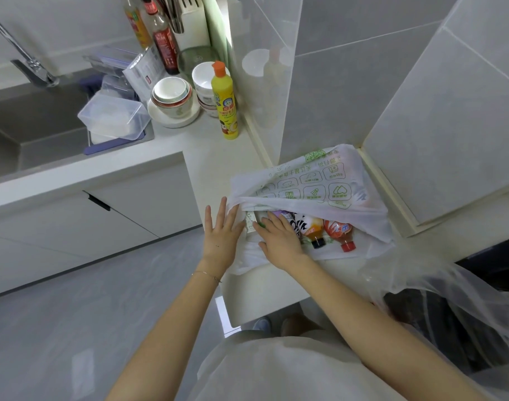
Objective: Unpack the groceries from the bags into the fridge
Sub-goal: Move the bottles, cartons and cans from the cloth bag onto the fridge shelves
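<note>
On the pale countertop [212,157], tucked into the wall corner: a white grocery bag [314,180] with green print. Lies on its side, mouth turned toward the person. Holds, side by side in the open mouth, an orange bottle [313,228] with a black cap and a red bottle [337,230] with a red cap, both caps pointing outward. Just left of these, a black-and-white pack [299,222] and something purple [283,214]. Furthest left, half hidden, what looks like a small pale carton [249,222].

At the left edge of the mouth, the left hand [220,235]: fingers straight and spread, fingertips touching the bag's upper film. Thin bracelet [207,274] on that wrist. Inside the mouth, the right hand [279,238]: fingers stretched out close together, laid flat over the contents beside the pale carton, nothing pinched.

Right of the grocery bag, a crumpled clear plastic bag [438,285], draped partly over a black hob [496,256].

Further back along the counter, upright, a yellow dish-soap bottle [224,102] with an orange cap. Beside it, stacked bowls [172,96] on a plate. Behind those, dark sauce bottles [165,44] and a white knife block [189,18] against the wall. Left of the bowls, a clear lidded tub [114,117] at the rim of the sink [30,125], with the tap [30,65] above.
</note>
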A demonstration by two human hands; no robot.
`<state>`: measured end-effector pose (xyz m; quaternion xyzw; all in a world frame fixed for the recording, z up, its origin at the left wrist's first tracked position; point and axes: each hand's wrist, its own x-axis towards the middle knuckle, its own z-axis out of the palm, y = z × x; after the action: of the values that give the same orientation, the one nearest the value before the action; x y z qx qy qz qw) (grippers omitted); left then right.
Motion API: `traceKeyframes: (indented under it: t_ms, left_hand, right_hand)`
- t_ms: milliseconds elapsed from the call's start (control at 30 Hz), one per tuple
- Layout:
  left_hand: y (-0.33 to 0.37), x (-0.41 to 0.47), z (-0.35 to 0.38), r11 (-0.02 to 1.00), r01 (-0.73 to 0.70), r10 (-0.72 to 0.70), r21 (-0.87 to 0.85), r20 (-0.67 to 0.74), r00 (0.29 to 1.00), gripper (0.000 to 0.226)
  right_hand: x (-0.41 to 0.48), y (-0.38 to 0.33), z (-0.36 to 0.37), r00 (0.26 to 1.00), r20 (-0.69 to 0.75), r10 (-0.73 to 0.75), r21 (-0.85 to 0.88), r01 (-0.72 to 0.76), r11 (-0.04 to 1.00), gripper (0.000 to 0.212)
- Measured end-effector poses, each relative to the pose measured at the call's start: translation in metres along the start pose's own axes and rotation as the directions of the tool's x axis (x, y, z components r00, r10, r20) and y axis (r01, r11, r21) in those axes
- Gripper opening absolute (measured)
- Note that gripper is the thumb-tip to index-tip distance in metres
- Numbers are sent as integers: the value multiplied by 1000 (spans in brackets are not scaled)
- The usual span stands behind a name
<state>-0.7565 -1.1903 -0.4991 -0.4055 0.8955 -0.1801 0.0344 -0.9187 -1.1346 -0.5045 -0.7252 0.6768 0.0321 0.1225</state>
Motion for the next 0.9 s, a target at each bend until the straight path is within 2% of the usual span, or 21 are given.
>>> traceKeyframes:
  t_ms: [133, 200, 300, 400, 533, 633, 767, 900]
  left_hand:
    - [-1, -1, -1, 995, 32, -31, -99, 11, 999, 38]
    - [-4, -2, 1, 992, 18, -19, -122, -4, 1000, 12]
    - [-9, -1, 6, 990, 32, -30, -135, 19, 999, 36]
    - [-8, -5, 10, 987, 27, -20, -158, 42, 999, 40]
    - [-3, -14, 11, 980, 5, 6, -199, 57, 998, 44]
    - [-1, -21, 16, 972, 3, 14, -234, 72, 997, 55]
    - [0, -31, 23, 957, 15, 20, -288, 118, 993, 64]
    - [-2, -35, 30, 936, 8, 52, -353, 161, 986, 70]
  right_hand:
    - [-1, 0, 2, 1000, -6, 15, 2, -15, 1000, 56]
    - [-4, -1, 5, 1000, -11, 19, -20, -19, 1000, 56]
    - [-11, -2, 9, 998, -54, 36, -83, -41, 996, 58]
    - [-19, 1, 12, 991, -132, 34, -80, -45, 996, 58]
    - [-23, -1, 11, 988, -146, 43, -94, -57, 994, 42]
    - [-16, -6, 4, 983, -168, 78, -38, -85, 996, 31]
    - [-13, -14, 12, 985, -126, 114, -24, -118, 993, 60]
    - [-23, -19, 25, 983, -146, 114, -60, -124, 991, 59]
